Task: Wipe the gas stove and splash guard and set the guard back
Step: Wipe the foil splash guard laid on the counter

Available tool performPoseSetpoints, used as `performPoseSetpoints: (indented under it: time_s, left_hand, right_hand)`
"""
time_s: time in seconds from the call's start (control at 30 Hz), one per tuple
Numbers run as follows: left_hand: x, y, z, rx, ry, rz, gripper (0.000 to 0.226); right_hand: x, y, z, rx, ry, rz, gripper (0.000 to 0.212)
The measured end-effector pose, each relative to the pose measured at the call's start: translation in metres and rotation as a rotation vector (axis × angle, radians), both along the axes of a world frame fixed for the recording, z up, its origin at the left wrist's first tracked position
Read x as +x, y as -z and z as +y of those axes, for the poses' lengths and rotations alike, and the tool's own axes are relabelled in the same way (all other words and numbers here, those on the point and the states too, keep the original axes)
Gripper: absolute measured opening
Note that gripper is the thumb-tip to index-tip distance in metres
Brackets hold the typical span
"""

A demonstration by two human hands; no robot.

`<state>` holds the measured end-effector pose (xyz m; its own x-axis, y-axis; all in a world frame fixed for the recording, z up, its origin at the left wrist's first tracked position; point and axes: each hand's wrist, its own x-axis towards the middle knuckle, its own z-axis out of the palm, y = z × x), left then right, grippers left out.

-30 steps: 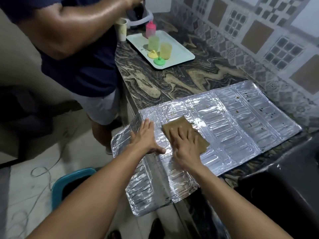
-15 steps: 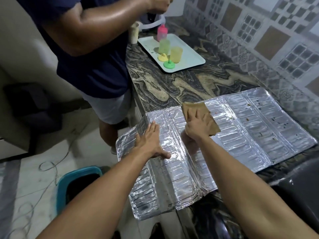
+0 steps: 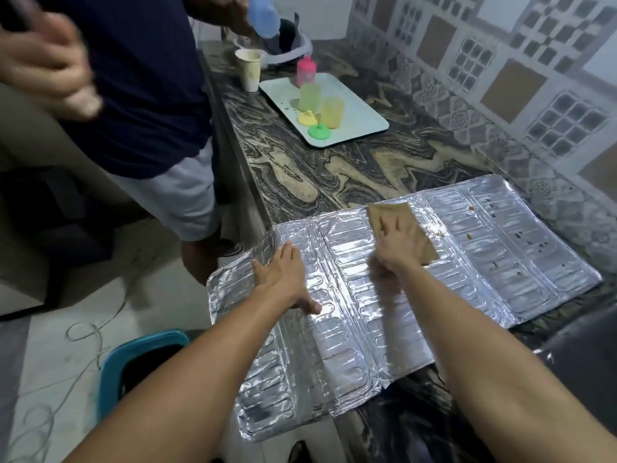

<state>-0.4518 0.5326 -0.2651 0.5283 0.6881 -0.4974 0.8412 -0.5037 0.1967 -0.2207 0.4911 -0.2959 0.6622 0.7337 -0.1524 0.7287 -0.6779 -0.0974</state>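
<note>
My right hand (image 3: 399, 243) had pushed the cloth (image 3: 400, 217) farther up the splash guard (image 3: 484, 262) (fingers flat); left hand (image 3: 283, 275) stayed spread, pressing foil.

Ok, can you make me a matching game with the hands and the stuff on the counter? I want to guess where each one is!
Things:
1. left hand
2. brown cloth
3. green lid
4. paper cup

Places:
A. on the white tray
B. under the right hand
C. flat on the foil splash guard, near its left side
D. on the counter, beside the tray

Pairs: 1-C, 2-B, 3-A, 4-D
</note>
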Motion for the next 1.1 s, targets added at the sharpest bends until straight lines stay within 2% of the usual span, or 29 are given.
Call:
performPoseSetpoints:
  time_s: [0.07, 0.13, 0.2, 0.33, 0.43, 0.5, 0.7, 0.83, 1.1]
  left_hand:
    - [0.002, -0.003, -0.001, 0.018, 0.005, 0.03, 0.137]
    - [0.006, -0.006, -0.003, 0.073, 0.025, 0.046, 0.135]
    - [0.013, -0.008, -0.003, 0.153, 0.109, 0.027, 0.137]
    - [0.031, -0.01, 0.004, 0.198, 0.36, 0.051, 0.14]
    - [0.041, -0.012, 0.006, 0.121, 0.352, 0.122, 0.135]
    - [0.045, -0.013, 0.005, 0.11, 0.348, 0.147, 0.134]
    - [0.052, -0.019, 0.001, 0.123, 0.343, 0.188, 0.133]
    - [0.047, -0.016, 0.003, 0.091, 0.324, 0.117, 0.124]
    - [0.048, -0.019, 0.0, 0.074, 0.293, 0.128, 0.134]
  right_hand:
    - [0.021, -0.003, -0.005, -0.06, 0.1, 0.002, 0.064]
    - [0.028, -0.005, -0.011, -0.035, 0.215, 0.037, 0.064]
    - [0.027, -0.005, -0.012, -0.026, 0.231, 0.053, 0.064]
    - [0.009, -0.005, -0.007, -0.031, 0.125, 0.077, 0.072]
    - [-0.02, -0.002, -0.01, 0.015, -0.063, 0.044, 0.073]
    - [-0.025, -0.003, -0.013, 0.035, -0.102, 0.029, 0.075]
    - [0.024, -0.011, 0.005, 0.01, 0.227, 0.124, 0.07]
    - [0.052, -0.015, 0.007, 0.005, 0.359, 0.156, 0.069]
    - [-0.022, 0.004, 0.003, 0.065, 0.042, 0.098, 0.076]
